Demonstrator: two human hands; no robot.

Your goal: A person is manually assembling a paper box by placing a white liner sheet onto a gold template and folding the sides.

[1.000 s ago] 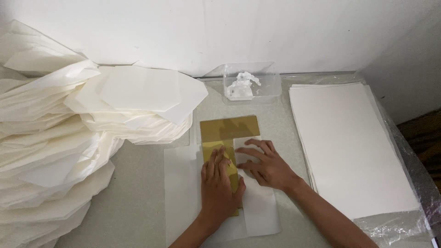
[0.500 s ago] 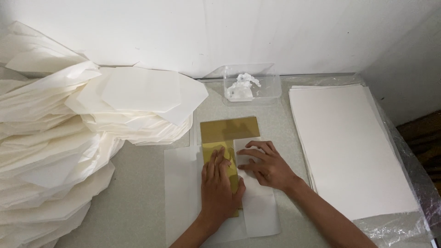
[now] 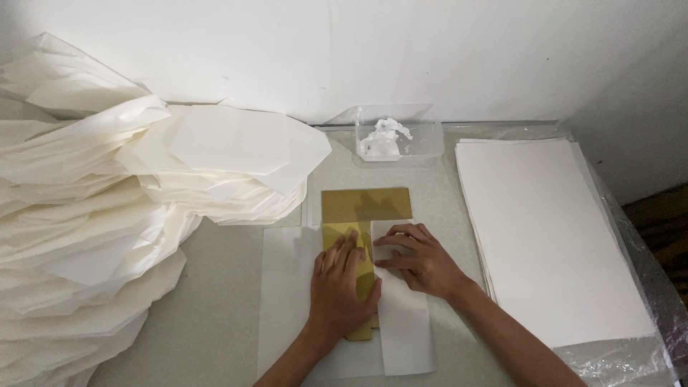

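A white sheet of paper (image 3: 287, 287) lies flat on the table in front of me, with its right part folded over as a narrow flap (image 3: 405, 330). A gold rectangular card (image 3: 365, 206) rests on the sheet, its far end sticking out past my hands. My left hand (image 3: 340, 290) lies flat on the gold card, fingers spread. My right hand (image 3: 416, 258) presses on the folded white flap right beside the card. Neither hand grips anything.
A big heap of folded cream paper pieces (image 3: 107, 215) fills the left side. A tall stack of plain white sheets (image 3: 552, 229) sits on clear plastic at the right. A clear plastic tub (image 3: 394, 136) with white paste stands by the wall.
Both hands stay pressed on the card and the flap. My fingers have shifted only slightly.
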